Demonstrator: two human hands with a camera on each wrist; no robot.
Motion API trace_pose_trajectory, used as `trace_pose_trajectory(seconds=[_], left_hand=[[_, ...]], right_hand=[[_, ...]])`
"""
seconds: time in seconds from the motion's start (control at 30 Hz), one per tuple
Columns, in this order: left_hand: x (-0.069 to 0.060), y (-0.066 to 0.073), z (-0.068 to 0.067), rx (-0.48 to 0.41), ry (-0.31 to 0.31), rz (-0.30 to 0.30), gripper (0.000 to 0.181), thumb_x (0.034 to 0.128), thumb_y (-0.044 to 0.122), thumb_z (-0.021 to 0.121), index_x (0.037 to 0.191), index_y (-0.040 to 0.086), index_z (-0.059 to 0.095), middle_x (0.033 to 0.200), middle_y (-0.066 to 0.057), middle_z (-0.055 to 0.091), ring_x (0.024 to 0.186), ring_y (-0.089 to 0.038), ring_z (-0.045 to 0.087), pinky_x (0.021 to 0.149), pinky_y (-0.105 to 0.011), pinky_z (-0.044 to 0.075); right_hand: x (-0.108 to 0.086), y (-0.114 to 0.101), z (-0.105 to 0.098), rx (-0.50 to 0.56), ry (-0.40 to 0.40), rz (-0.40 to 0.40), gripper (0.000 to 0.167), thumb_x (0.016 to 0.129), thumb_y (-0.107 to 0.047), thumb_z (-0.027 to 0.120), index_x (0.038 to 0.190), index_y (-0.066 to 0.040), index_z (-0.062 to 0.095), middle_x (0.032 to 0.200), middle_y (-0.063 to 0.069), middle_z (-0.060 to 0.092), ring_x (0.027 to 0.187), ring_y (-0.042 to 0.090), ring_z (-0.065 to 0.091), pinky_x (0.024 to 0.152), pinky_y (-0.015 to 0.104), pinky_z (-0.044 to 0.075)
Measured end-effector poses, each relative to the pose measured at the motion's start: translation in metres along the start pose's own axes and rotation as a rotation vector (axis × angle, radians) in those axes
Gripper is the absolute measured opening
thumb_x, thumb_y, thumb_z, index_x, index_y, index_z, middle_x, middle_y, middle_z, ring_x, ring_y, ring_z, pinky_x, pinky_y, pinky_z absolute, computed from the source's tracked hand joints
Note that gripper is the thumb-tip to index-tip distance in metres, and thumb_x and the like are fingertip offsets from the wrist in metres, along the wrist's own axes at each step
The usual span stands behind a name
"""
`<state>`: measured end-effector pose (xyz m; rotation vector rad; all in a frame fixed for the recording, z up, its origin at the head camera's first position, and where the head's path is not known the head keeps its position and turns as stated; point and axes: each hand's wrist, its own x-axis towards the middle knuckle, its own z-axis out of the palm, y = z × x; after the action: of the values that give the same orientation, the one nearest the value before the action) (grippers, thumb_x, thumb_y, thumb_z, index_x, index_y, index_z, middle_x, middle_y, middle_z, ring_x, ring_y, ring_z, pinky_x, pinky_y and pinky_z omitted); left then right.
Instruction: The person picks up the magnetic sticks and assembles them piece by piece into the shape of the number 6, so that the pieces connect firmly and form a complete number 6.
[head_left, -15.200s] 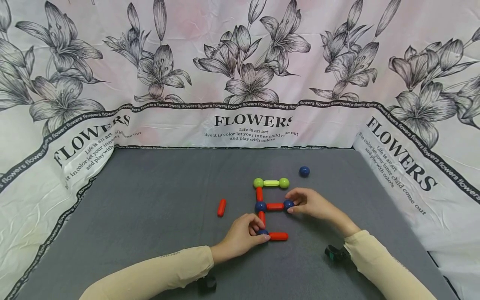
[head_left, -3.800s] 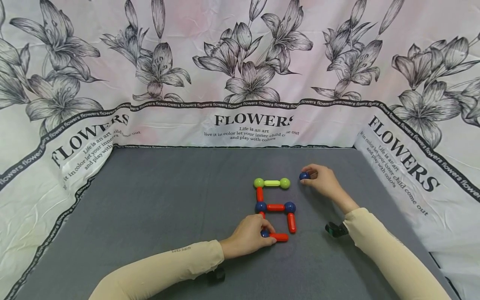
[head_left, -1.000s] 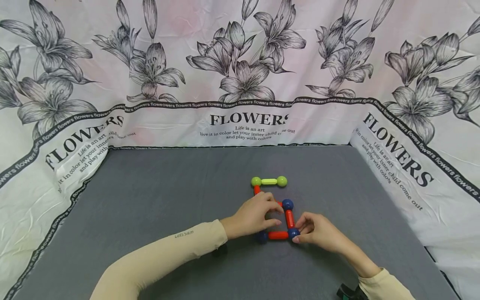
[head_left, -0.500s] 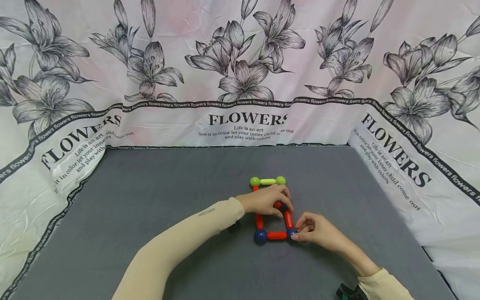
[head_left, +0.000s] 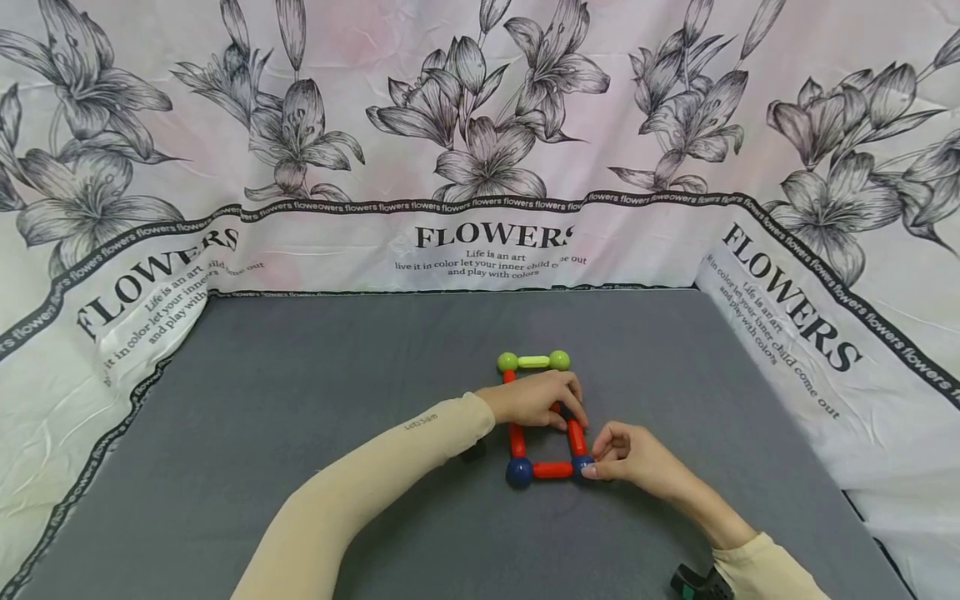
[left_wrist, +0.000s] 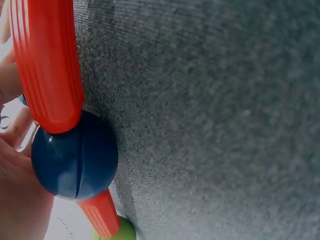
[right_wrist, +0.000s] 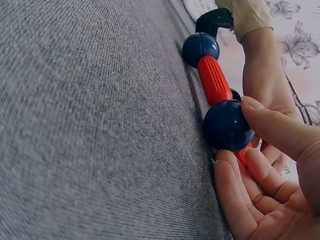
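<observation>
A flat figure of magnetic balls and rods lies on the table. Its lower right blue ball [head_left: 581,467] joins a red bottom rod [head_left: 552,470] and a red side rod [head_left: 576,437]. My right hand [head_left: 637,458] pinches that ball between thumb and fingers. Curled over the blue ball at the middle right, my left hand [head_left: 536,398] grips it and mostly covers it. The middle left blue ball [left_wrist: 75,155], hidden in the head view, shows in the left wrist view. Another blue ball [head_left: 519,473] forms the lower left corner.
At the figure's top, a light green rod [head_left: 533,362] links two green balls, one left [head_left: 507,362] and one right [head_left: 559,360]. Grey cloth covers the table [head_left: 337,358]. A flower-printed curtain [head_left: 480,167] stands behind and along both sides.
Earlier, a loose red rod joined the figure's right side, and my right hand brought the far blue ball to the lower right corner. My left hand moved from the lower left ball to the middle right one.
</observation>
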<state>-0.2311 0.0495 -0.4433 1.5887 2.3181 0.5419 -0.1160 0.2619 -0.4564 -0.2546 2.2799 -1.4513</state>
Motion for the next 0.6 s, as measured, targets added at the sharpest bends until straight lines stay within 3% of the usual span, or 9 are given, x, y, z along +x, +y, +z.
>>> trace_pose_trajectory(seconds=[0.47, 0.6], left_hand=[[-0.005, 0.002, 0.0, -0.079, 0.012, -0.055, 0.037, 0.0916, 0.024, 0.071, 0.128, 0.028, 0.068, 0.137, -0.001, 0.054, 0.127, -0.013, 0.05, 0.111, -0.023, 0.04], [-0.018, 0.001, -0.006, -0.18, 0.064, -0.071, 0.039, 0.0908, 0.026, 0.072, 0.13, 0.025, 0.066, 0.138, -0.001, 0.054, 0.127, -0.012, 0.05, 0.102, -0.021, 0.047]], right_hand=[[0.001, -0.001, -0.005, 0.012, -0.028, 0.015, 0.04, 0.082, -0.018, 0.081, 0.098, 0.008, 0.055, 0.077, 0.001, 0.065, 0.067, 0.006, 0.062, 0.063, 0.025, 0.054], [0.0, -0.003, -0.01, 0.012, -0.062, -0.003, 0.037, 0.085, -0.016, 0.077, 0.101, 0.009, 0.056, 0.082, 0.003, 0.064, 0.069, 0.007, 0.064, 0.065, 0.026, 0.056]])
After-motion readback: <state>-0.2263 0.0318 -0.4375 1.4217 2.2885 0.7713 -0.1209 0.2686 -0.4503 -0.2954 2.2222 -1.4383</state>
